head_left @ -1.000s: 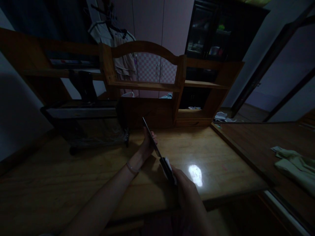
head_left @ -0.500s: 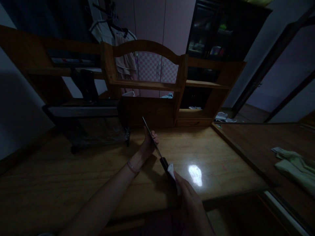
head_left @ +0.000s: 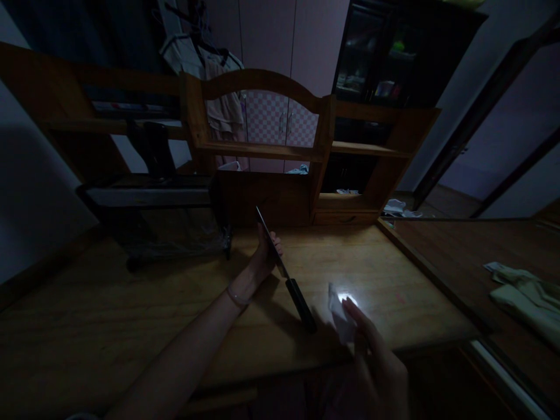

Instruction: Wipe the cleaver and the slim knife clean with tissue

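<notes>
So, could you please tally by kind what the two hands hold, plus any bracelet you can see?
Knife, in the left hand: 1
White tissue or cloth, in the right hand: 1
Bracelet: 1
Total: 3

The right hand (head_left: 381, 356), in contact with the knife handle (head_left: 301, 304) via the white wipe (head_left: 340, 318) half a second earlier, is now displaced to the right with the wipe, leaving the handle fully exposed and the table's glare spot (head_left: 349, 298) partly covered.
</notes>
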Demonstrator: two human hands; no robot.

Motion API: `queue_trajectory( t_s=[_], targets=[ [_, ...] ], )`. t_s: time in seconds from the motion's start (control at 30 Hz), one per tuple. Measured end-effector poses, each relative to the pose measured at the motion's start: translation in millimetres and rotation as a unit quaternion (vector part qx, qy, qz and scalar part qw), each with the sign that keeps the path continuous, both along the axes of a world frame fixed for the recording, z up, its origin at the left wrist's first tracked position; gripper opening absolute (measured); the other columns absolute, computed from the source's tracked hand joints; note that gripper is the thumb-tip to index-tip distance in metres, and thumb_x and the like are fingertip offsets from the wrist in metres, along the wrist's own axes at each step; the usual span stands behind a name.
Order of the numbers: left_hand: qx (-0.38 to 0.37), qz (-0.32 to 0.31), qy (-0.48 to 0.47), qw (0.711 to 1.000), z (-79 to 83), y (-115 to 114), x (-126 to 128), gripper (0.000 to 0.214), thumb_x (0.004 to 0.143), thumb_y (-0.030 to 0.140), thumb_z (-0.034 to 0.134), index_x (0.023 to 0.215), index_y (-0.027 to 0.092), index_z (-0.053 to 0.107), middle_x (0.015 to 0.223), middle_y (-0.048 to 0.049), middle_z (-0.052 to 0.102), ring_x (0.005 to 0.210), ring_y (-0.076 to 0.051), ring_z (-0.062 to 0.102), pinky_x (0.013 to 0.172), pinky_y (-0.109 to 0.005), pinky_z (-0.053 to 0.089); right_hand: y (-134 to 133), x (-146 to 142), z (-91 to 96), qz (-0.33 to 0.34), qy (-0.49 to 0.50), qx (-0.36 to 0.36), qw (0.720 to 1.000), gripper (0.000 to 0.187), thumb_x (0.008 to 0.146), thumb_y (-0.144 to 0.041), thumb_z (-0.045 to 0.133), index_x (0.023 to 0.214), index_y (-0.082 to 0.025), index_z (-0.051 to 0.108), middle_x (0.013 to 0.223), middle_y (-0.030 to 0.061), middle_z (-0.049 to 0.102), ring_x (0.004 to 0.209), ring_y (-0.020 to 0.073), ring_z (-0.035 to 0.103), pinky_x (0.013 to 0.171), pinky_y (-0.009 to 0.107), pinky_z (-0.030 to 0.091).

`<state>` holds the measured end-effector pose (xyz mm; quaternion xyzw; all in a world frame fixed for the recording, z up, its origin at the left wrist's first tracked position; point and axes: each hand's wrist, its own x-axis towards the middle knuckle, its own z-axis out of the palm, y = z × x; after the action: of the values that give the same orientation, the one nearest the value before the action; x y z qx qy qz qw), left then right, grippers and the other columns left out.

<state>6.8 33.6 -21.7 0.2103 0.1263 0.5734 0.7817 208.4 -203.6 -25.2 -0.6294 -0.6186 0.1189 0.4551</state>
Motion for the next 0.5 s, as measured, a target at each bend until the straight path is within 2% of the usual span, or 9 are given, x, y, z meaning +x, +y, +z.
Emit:
queue_trajectory(
  t_s=[0.07, 0.13, 0.2, 0.3, 0.4, 0.5],
  targets=[
    [-0.003, 0.007, 0.004, 1.000, -1.1, 0, 0, 0.044, 0.077, 0.059, 0.061, 0.070, 0.018, 0.047, 0.056, 0.0066, 0.040, 0.042, -0.005, 0.040, 0.041, -0.017, 0.038, 7, 3, 9.0, -0.030, 0.029, 0.022, 0.999, 0.045, 0.093, -0.025, 0.040, 0.137, -0.026, 0.047, 0.136, 0.0063, 0.055, 0.124, 0.0232, 0.053, 0.096, 0.034, 0.048],
    [-0.003, 0.012, 0.009, 1.000, -2.3, 1, -1, 0.043, 0.076, 0.059, 0.061, 0.071, 0.018, 0.049, 0.056, 0.0064, 0.042, 0.043, -0.005, 0.041, 0.042, -0.017, 0.039, 16, 1, 16.6, -0.023, 0.065, 0.035, 0.997, 0.045, 0.093, -0.025, 0.040, 0.137, -0.026, 0.046, 0.139, 0.0052, 0.051, 0.129, 0.0232, 0.047, 0.104, 0.038, 0.042],
    [0.001, 0.010, 0.011, 1.000, -3.3, 1, -1, 0.044, 0.076, 0.059, 0.062, 0.071, 0.018, 0.049, 0.056, 0.0066, 0.041, 0.043, -0.005, 0.041, 0.042, -0.017, 0.039, 25, -5, 21.2, 0.010, 0.098, 0.029, 0.995, 0.045, 0.092, -0.022, 0.040, 0.137, -0.026, 0.046, 0.140, 0.0045, 0.050, 0.129, 0.0223, 0.046, 0.107, 0.038, 0.038],
    [0.006, 0.008, 0.011, 1.000, -4.1, 2, -1, 0.043, 0.076, 0.058, 0.063, 0.071, 0.018, 0.048, 0.056, 0.0069, 0.040, 0.042, -0.005, 0.040, 0.042, -0.017, 0.038, 36, -18, 21.7, 0.089, 0.143, -0.003, 0.986, 0.042, 0.092, -0.022, 0.042, 0.133, -0.026, 0.051, 0.137, 0.0051, 0.053, 0.127, 0.0216, 0.049, 0.105, 0.036, 0.041],
    [0.003, 0.013, 0.023, 1.000, -4.1, 3, -1, 0.043, 0.076, 0.058, 0.063, 0.070, 0.019, 0.047, 0.055, 0.0069, 0.040, 0.042, -0.005, 0.041, 0.041, -0.017, 0.037, 43, -30, 18.7, 0.156, 0.194, -0.037, 0.968, 0.038, 0.092, -0.025, 0.046, 0.128, -0.025, 0.056, 0.134, 0.0063, 0.057, 0.124, 0.0226, 0.052, 0.101, 0.036, 0.046],
    [0.001, 0.011, 0.024, 1.000, -3.9, 4, -1, 0.043, 0.076, 0.058, 0.063, 0.069, 0.019, 0.047, 0.054, 0.0069, 0.040, 0.041, -0.005, 0.041, 0.041, -0.017, 0.037, 46, -36, 18.0, 0.189, 0.246, -0.054, 0.949, 0.038, 0.091, -0.024, 0.047, 0.127, -0.026, 0.057, 0.134, 0.0059, 0.057, 0.123, 0.0232, 0.053, 0.102, 0.040, 0.044]
  ],
)
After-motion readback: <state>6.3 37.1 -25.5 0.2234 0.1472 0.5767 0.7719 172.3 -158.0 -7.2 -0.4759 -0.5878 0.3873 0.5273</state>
